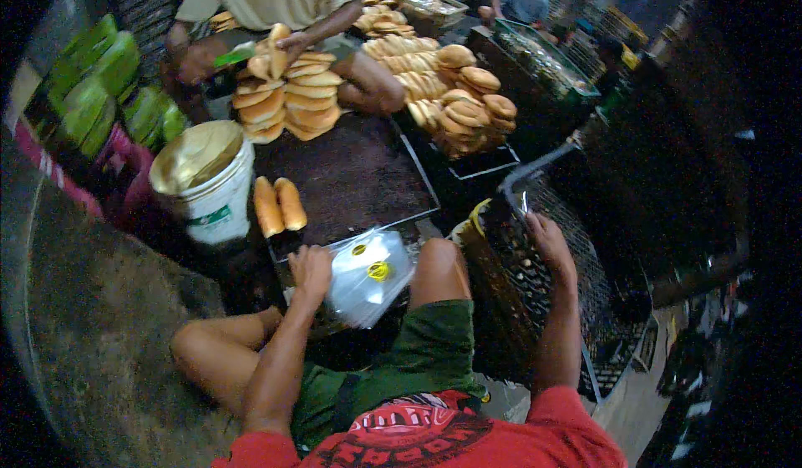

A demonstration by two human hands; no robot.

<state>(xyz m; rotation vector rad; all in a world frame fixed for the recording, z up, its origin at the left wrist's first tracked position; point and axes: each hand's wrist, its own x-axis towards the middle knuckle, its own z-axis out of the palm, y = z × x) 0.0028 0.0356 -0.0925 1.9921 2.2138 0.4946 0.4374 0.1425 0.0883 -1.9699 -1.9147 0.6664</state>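
Hands: left (311, 269) on plastic bags (369, 274)

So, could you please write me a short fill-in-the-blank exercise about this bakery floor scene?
1. The left hand rests on a stack of clear plastic ____.
2. The right hand touches a dark wire ____.
3. Two long bread rolls lie on the dark tray beside a white ____.

Missing words: bags; crate; bucket

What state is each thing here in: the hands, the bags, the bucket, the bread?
Left hand: resting on the stack of clear bags.
Right hand: on the wire crate, grip unclear.
White bucket: open, upright.
Two long rolls: lying side by side on the dark tray.
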